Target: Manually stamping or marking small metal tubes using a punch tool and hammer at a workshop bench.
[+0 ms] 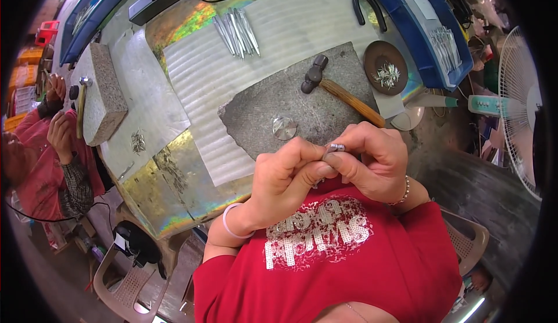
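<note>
The left hand and right hand pinch a small silvery metal piece near the red T-shirt; it looks unfinished; metal slivers in the round dish seem unused; the hammer lies idle.

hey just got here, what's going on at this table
Someone in a red shirt is pinching a small silvery piece between the fingers of their left hand and right hand, just above the near edge of a dark stone slab. A hammer lies untouched, its head on the slab, near a round silvery disc. Beyond lie a bunch of silvery rods and, to the right, a brown dish of slivers. Another person is at the left.
</note>
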Demonstrator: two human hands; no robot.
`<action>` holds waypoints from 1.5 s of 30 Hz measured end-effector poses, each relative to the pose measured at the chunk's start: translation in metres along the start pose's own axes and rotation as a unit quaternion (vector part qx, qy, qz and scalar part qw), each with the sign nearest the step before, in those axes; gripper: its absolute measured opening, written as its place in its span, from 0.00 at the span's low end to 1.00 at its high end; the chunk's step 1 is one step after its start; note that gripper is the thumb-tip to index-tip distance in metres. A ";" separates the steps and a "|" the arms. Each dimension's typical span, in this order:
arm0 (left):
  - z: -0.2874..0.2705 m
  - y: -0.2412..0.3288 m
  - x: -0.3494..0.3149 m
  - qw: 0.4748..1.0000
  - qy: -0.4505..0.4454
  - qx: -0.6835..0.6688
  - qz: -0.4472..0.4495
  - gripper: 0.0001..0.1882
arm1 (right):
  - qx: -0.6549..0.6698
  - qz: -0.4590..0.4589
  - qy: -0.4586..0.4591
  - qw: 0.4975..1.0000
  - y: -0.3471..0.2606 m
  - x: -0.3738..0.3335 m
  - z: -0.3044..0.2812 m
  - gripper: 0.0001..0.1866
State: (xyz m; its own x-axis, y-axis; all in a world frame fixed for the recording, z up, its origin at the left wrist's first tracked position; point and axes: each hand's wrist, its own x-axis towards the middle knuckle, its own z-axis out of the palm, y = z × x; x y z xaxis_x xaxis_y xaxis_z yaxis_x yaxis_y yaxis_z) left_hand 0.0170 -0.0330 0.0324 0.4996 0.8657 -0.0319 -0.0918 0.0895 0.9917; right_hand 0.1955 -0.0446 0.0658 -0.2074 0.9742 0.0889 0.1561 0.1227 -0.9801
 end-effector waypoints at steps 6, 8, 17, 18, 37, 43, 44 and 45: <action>0.002 0.001 0.001 1.000 -0.005 0.009 0.011 0.04 | -0.031 0.004 -0.002 0.999 -0.003 -0.002 -0.002 0.06; 0.003 0.000 0.002 1.000 -0.014 0.003 -0.004 0.04 | -0.031 0.014 -0.005 0.999 -0.003 -0.003 -0.002 0.06; 0.003 0.002 0.025 0.951 -0.078 -0.220 -0.202 0.08 | 0.196 0.220 0.046 0.954 0.014 0.009 -0.009 0.07; 0.002 0.003 0.029 0.944 -0.080 -0.230 -0.225 0.09 | 0.216 0.224 0.055 0.949 0.019 0.011 -0.009 0.08; -0.008 0.008 0.046 0.864 -0.153 -0.331 -0.348 0.09 | 0.292 0.185 0.177 0.922 0.038 -0.007 0.008 0.06; -0.004 0.012 0.045 0.861 -0.170 -0.314 -0.362 0.09 | 0.294 0.182 0.180 0.921 0.034 -0.017 0.010 0.06; -0.004 0.012 0.045 0.863 -0.172 -0.310 -0.360 0.09 | 0.285 0.181 0.188 0.922 0.033 -0.018 0.010 0.06; -0.004 0.012 0.045 0.863 -0.173 -0.310 -0.361 0.09 | 0.285 0.181 0.189 0.922 0.032 -0.019 0.011 0.06</action>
State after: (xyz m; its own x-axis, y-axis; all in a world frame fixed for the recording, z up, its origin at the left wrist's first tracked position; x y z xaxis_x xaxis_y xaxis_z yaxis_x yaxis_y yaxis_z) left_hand 0.0351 0.0085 0.0422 0.8366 0.2854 -0.4677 -0.0387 0.8822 0.4692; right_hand 0.1941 -0.0608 0.0307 0.1275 0.9413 -0.3124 -0.4072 -0.2375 -0.8819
